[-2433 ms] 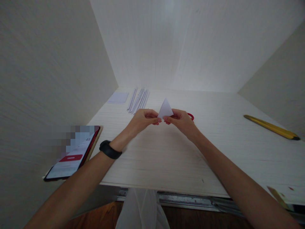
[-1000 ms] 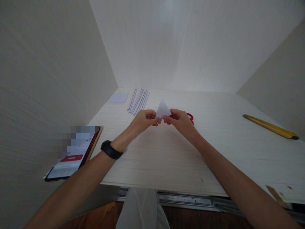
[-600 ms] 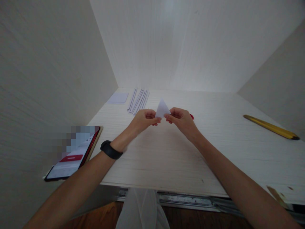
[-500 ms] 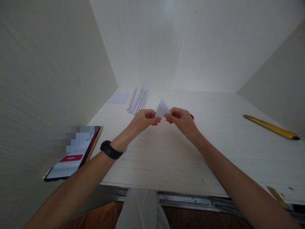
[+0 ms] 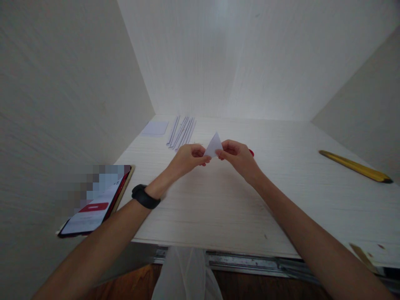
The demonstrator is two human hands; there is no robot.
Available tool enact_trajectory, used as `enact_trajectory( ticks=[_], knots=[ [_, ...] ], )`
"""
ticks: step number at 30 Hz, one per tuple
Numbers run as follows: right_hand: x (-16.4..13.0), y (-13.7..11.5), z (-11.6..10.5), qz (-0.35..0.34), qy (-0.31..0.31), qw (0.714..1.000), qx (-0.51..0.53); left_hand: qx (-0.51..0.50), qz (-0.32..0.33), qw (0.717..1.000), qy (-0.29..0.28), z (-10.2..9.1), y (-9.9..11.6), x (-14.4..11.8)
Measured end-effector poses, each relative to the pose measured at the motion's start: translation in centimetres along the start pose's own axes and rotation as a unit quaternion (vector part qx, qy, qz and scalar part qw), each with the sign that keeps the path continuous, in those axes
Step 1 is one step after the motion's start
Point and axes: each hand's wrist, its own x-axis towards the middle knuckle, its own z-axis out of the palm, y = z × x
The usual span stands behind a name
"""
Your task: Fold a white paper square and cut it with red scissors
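Note:
A small white folded paper triangle point(image 5: 214, 145) is pinched between both hands above the pale wooden desk point(image 5: 218, 208). My left hand point(image 5: 187, 158) grips its lower left corner with thumb and fingers; a black band sits on that wrist. My right hand point(image 5: 237, 157) grips the lower right corner. The triangle's tip points up and away from me. A red object point(image 5: 251, 153) peeks out behind my right hand, mostly hidden.
Several folded white paper strips point(image 5: 181, 131) and a flat white sheet point(image 5: 154, 128) lie at the back left. A phone point(image 5: 95, 204) with a lit screen rests at the desk's left edge. A yellow ruler point(image 5: 354, 166) lies at the right. Walls enclose three sides.
The paper triangle has sunk lower between my fingers and tilted slightly; both hands have stayed almost in place, pinching it.

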Motion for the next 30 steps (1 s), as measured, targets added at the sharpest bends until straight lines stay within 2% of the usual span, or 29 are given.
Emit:
enact_trajectory(
  ticks=[17,22,30],
  knots=[
    [-0.06,0.39,-0.03,-0.015,0.019,1.000,-0.019,-0.064,-0.004,0.998,-0.012,-0.10,-0.09,0.12],
    [-0.05,0.38,0.01,-0.020,0.015,0.999,-0.042,-0.112,-0.009,0.994,0.019,0.08,0.17,0.17],
    [-0.06,0.14,-0.04,-0.002,0.029,0.999,-0.021,-0.107,-0.013,0.993,0.046,-0.01,0.38,0.03]
  ],
)
